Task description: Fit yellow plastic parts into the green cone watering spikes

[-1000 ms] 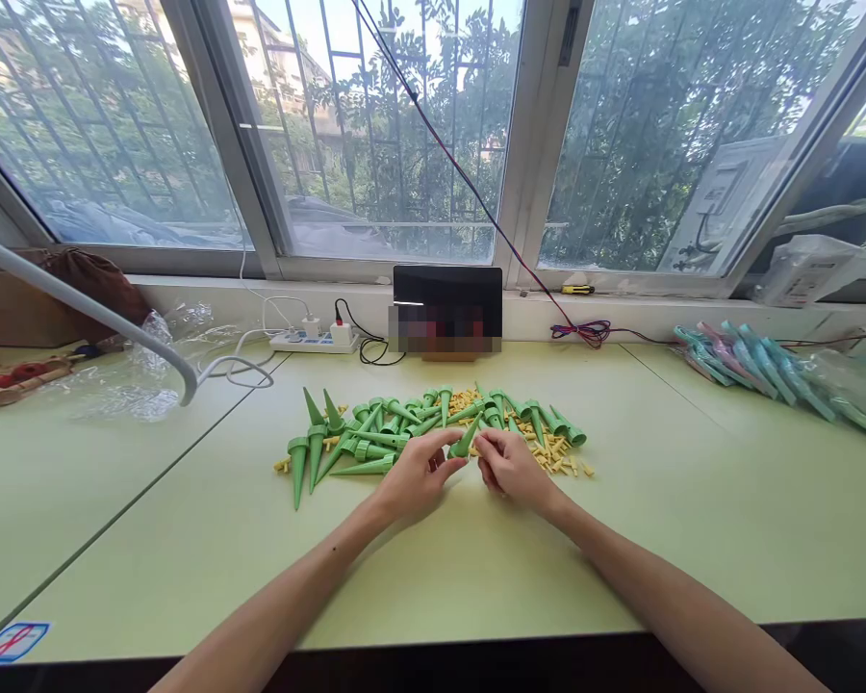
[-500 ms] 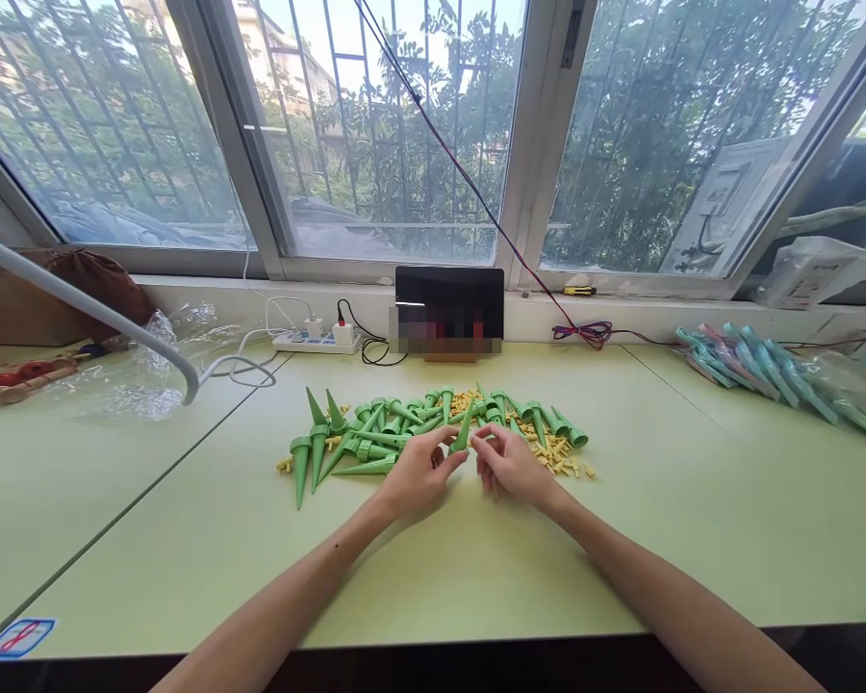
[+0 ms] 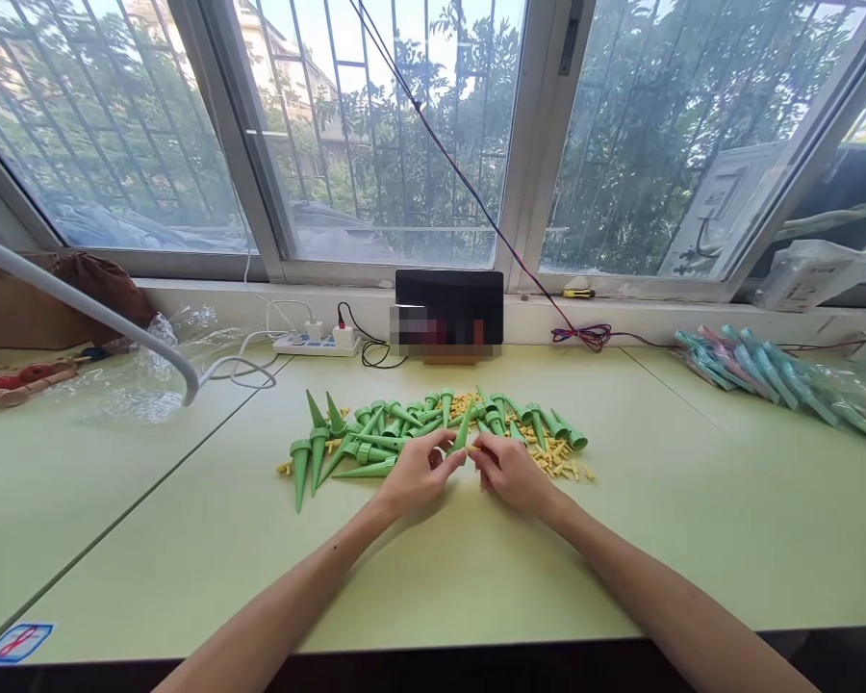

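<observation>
My left hand (image 3: pixel 422 474) is closed around a green plastic spike (image 3: pixel 463 430), its tapered tip pointing up. Close beside it, my right hand (image 3: pixel 512 470) pinches a small yellow plastic peg (image 3: pixel 471 449) against the spike's side, low down. Whether the peg sits in a hole there I cannot tell. Behind both hands lies a heap of green spikes (image 3: pixel 379 441) with ribbed collars, some standing on their caps. Small yellow pegs (image 3: pixel 559 462) are scattered to the right of my right hand and among the spikes.
A dark screen (image 3: pixel 448 298) stands at the back of the pale green table (image 3: pixel 476 577). To its left are a white power strip (image 3: pixel 316 342) and a curved white tube (image 3: pixel 115 313). Wrapped packets (image 3: pixel 757 366) lie at the right, a marked label (image 3: pixel 18 643) at the front left.
My right hand has moved slightly down and left, bringing the yellow peg against the green spike. My left hand keeps its hold and stays nearly still.
</observation>
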`<action>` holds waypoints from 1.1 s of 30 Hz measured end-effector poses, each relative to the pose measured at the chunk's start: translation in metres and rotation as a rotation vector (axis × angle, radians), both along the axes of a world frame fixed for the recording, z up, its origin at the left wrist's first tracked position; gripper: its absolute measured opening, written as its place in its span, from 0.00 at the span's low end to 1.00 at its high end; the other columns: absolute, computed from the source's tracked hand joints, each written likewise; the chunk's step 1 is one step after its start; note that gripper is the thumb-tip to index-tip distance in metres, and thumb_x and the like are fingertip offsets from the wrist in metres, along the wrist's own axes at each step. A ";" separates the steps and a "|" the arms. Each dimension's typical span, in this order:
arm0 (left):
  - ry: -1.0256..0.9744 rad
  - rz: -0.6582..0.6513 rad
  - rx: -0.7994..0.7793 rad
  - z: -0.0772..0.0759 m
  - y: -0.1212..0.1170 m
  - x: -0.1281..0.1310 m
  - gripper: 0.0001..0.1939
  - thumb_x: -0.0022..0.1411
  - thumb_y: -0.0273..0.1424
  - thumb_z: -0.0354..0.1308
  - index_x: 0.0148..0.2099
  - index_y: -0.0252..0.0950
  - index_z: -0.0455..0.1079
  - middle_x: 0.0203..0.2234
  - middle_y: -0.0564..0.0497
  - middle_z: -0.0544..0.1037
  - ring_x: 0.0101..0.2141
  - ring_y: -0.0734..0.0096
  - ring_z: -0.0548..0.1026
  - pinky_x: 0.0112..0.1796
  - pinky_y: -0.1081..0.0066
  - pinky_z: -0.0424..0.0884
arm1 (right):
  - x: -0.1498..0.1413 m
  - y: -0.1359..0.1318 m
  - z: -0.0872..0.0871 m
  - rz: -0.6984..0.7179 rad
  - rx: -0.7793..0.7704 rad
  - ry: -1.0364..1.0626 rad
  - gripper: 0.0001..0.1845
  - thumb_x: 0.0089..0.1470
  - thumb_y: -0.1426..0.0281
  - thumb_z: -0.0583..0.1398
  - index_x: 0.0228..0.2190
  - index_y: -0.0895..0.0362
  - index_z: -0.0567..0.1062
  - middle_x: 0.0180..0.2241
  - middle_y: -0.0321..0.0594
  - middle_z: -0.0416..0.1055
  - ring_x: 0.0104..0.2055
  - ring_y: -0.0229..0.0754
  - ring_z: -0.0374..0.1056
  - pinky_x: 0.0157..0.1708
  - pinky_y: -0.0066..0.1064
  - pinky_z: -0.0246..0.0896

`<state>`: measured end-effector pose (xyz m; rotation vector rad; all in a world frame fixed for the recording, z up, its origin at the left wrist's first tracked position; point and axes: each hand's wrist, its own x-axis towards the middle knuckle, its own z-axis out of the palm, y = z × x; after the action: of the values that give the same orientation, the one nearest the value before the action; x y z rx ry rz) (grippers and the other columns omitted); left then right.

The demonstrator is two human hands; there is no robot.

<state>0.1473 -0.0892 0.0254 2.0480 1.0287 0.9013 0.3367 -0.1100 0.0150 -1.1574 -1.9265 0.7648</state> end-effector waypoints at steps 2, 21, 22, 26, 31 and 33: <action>0.002 0.004 -0.005 -0.001 0.000 0.000 0.17 0.63 0.41 0.55 0.45 0.33 0.71 0.21 0.56 0.68 0.20 0.78 0.59 0.22 0.76 0.57 | 0.000 0.000 0.000 0.001 0.019 -0.025 0.14 0.65 0.68 0.52 0.26 0.55 0.64 0.17 0.30 0.63 0.19 0.36 0.62 0.27 0.28 0.58; -0.095 -0.054 -0.125 -0.002 -0.001 0.001 0.23 0.63 0.39 0.54 0.56 0.31 0.69 0.16 0.58 0.67 0.18 0.76 0.64 0.23 0.75 0.63 | 0.004 0.003 0.005 0.303 -0.849 0.677 0.23 0.50 0.51 0.64 0.25 0.56 0.64 0.16 0.23 0.49 0.13 0.29 0.54 0.09 0.20 0.42; -0.094 -0.049 -0.123 -0.003 -0.001 0.001 0.23 0.64 0.39 0.54 0.56 0.31 0.68 0.16 0.58 0.67 0.18 0.76 0.64 0.24 0.75 0.64 | 0.004 0.003 0.005 0.310 -0.872 0.699 0.23 0.51 0.52 0.65 0.25 0.56 0.64 0.15 0.22 0.49 0.13 0.28 0.53 0.09 0.20 0.41; -0.044 -0.020 -0.085 -0.003 0.000 0.002 0.22 0.64 0.41 0.53 0.53 0.31 0.69 0.17 0.58 0.68 0.18 0.75 0.65 0.24 0.74 0.63 | 0.002 0.005 0.003 0.236 -0.751 0.645 0.24 0.53 0.49 0.61 0.24 0.56 0.65 0.14 0.23 0.52 0.12 0.30 0.56 0.09 0.21 0.44; -0.028 0.036 -0.053 -0.001 0.002 0.002 0.19 0.64 0.43 0.53 0.47 0.33 0.70 0.19 0.56 0.71 0.19 0.74 0.67 0.23 0.74 0.63 | -0.003 0.006 -0.002 0.044 -0.382 0.436 0.23 0.56 0.49 0.58 0.27 0.56 0.68 0.15 0.27 0.61 0.13 0.34 0.60 0.13 0.25 0.54; -0.043 0.054 -0.067 0.001 0.002 0.002 0.18 0.63 0.43 0.53 0.45 0.33 0.70 0.20 0.55 0.73 0.19 0.74 0.67 0.23 0.74 0.64 | -0.003 0.006 -0.002 0.015 -0.279 0.360 0.20 0.58 0.51 0.57 0.29 0.55 0.68 0.16 0.29 0.63 0.14 0.34 0.60 0.15 0.26 0.55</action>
<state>0.1492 -0.0873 0.0268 1.9460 1.0812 0.9222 0.3337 -0.1044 0.0129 -1.0791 -1.5643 1.1915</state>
